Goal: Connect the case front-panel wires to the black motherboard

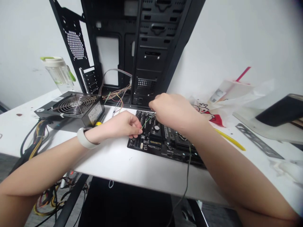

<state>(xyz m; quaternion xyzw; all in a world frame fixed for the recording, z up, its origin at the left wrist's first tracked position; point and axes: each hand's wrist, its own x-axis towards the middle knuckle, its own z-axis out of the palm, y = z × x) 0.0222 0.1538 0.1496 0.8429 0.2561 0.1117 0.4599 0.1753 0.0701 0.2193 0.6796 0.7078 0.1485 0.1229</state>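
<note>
My left hand [129, 126], with a pale band on its wrist, pinches a thin green wire [146, 122] between thumb and forefinger. That wire runs up and right from the fingertips to just under my right hand [170, 110]. The right hand is closed above the far part of a black Gigabyte motherboard [155, 143]; what its fingers grip is hidden, though a small shiny bit shows beneath them. The board lies flat on the white table, partly covered by my right forearm. From the board's right part a dark green cable [188, 164] hangs over the table edge.
A black computer case [153, 71] stands open behind the board, with loose thin wires [118, 94] at its base. At left sit a power supply [92, 110] and a bottle [59, 72]. A bagged cup [229, 90], yellow tool [233, 141] and metal strip [258, 140] are right.
</note>
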